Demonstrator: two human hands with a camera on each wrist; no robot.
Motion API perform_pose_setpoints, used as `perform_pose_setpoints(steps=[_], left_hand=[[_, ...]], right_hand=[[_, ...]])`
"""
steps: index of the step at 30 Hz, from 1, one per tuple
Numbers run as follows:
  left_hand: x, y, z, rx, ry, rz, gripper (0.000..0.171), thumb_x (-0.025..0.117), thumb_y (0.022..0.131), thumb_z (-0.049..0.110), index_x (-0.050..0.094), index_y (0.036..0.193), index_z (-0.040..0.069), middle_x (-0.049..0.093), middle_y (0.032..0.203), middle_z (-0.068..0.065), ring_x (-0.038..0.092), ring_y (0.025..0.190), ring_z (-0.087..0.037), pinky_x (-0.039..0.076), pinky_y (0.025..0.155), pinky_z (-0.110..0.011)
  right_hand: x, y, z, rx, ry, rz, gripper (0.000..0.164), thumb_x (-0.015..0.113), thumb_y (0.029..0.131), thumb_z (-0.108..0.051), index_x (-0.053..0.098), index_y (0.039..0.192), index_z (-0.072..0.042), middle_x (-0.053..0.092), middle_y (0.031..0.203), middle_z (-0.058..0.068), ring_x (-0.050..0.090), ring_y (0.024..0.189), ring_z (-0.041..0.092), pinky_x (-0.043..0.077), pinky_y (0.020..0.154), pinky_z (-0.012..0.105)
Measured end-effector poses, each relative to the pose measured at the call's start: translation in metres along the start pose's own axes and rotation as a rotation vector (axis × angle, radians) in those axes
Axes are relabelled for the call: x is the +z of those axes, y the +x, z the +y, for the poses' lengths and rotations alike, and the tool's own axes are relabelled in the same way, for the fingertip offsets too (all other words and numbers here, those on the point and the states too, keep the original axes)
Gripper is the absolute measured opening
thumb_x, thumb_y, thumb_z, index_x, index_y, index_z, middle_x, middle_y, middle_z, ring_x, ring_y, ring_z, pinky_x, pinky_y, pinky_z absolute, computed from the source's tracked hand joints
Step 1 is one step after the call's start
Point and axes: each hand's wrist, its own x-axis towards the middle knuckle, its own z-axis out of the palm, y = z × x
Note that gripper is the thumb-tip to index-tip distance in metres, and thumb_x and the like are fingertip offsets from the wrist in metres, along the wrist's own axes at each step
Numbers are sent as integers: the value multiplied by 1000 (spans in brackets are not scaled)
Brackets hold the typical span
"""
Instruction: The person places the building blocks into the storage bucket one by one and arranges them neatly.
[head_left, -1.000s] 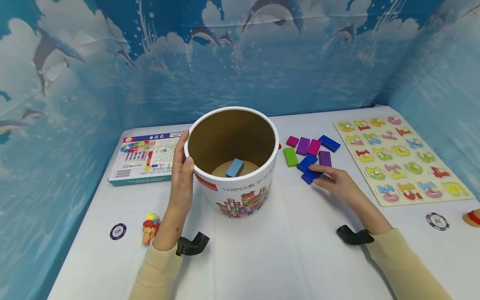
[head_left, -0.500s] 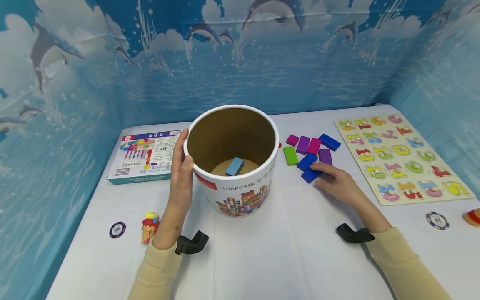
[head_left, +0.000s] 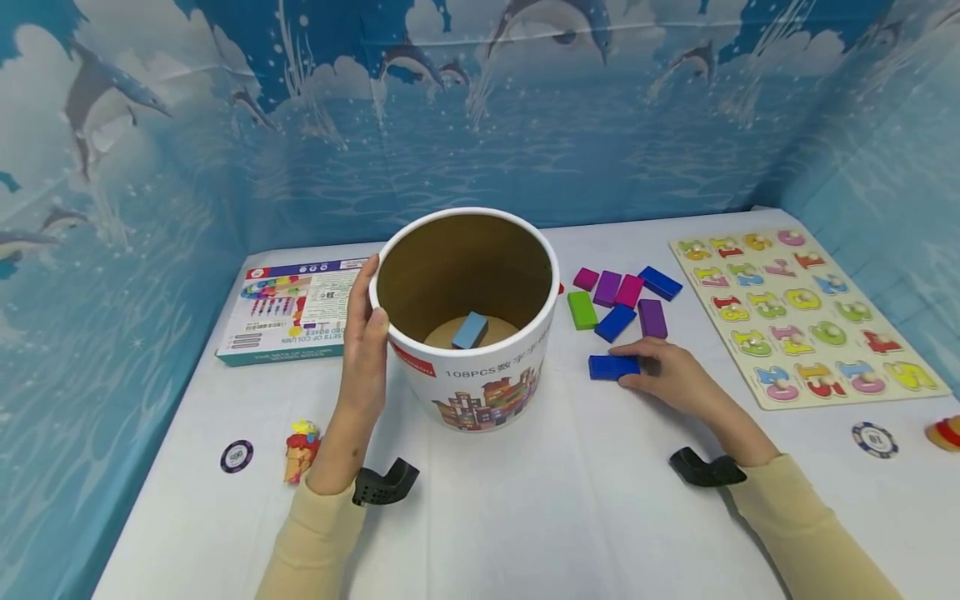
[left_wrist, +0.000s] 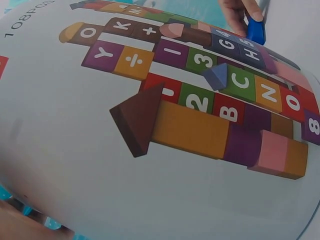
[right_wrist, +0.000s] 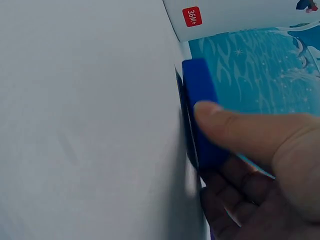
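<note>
My left hand (head_left: 363,367) rests against the left outer wall of a big white bucket (head_left: 420,392), its fingertips and thumb close to the rim. A light blue block (head_left: 470,330) lies on the bucket's floor. To the right, my right hand (head_left: 667,375) pinches the end of a dark blue block (head_left: 609,367) between thumb and fingers. In the right wrist view the thumb presses on one side of this block (right_wrist: 197,80), close over the white tabletop. Just behind it lies a second dark blue block (head_left: 615,322).
Beyond lie purple blocks (head_left: 652,319), magenta blocks (head_left: 629,290), a green block (head_left: 582,310) and another blue block (head_left: 660,283). A number puzzle board (head_left: 813,337) is at right, a cardboard box (head_left: 288,312) at left. Two chips and small toys lie nearer.
My right hand has drawn the front dark blue block slightly toward me and to the left, turning it and separating it from the other blue block. My left hand and the bucket stay in place.
</note>
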Motion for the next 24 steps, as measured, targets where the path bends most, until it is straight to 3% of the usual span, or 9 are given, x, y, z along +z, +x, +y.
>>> perform_pose_setpoints(steps=[4, 8, 12, 16, 20, 24], left_hand=[[1, 0, 0, -10, 7, 4, 55, 35, 86, 18, 24, 140, 23, 21, 144, 6, 17, 131, -15, 22, 100, -55], [0, 0, 1, -8, 17, 1, 55, 35, 87, 18, 24, 141, 22, 20, 144, 5, 16, 131, -15, 22, 100, -54], [0, 1, 1, -8, 11, 4, 55, 36, 87, 20, 24, 141, 21, 21, 144, 6, 17, 131, -15, 22, 100, -54], [0, 0, 0, -9, 12, 8, 55, 37, 87, 22, 24, 141, 21, 22, 143, 8, 17, 130, -13, 22, 101, -54], [0, 0, 0, -3, 5, 5, 55, 37, 87, 23, 24, 140, 21, 22, 143, 8, 16, 131, -12, 20, 102, -53], [0, 0, 0, 5, 0, -1, 55, 37, 88, 25, 24, 140, 20, 21, 143, 7, 16, 131, -13, 20, 102, -53]], right_hand=[[-7, -1, -5, 28, 152, -61, 39, 62, 82, -29, 58, 117, -13, 57, 113, 7, 49, 101, 22, 45, 84, 36], [-22, 1, -19, 50, 378, -97, 38, 57, 85, -26, 54, 119, -8, 55, 114, 8, 57, 92, 16, 48, 76, 24], [-44, 6, -43, -56, 716, -124, 29, 47, 91, -9, 52, 118, 0, 47, 118, 13, 58, 94, 16, 49, 78, 26], [-65, 16, -78, -193, 1020, -143, 28, 39, 92, -2, 57, 114, -3, 45, 119, 10, 51, 104, 19, 48, 81, 27], [-76, 35, -123, -272, 1155, -125, 25, 45, 90, -4, 61, 109, -6, 50, 115, 10, 50, 105, 23, 46, 84, 28], [-79, 59, -168, -253, 1097, -159, 25, 49, 89, -6, 60, 111, -6, 46, 119, 14, 50, 107, 26, 43, 89, 30]])
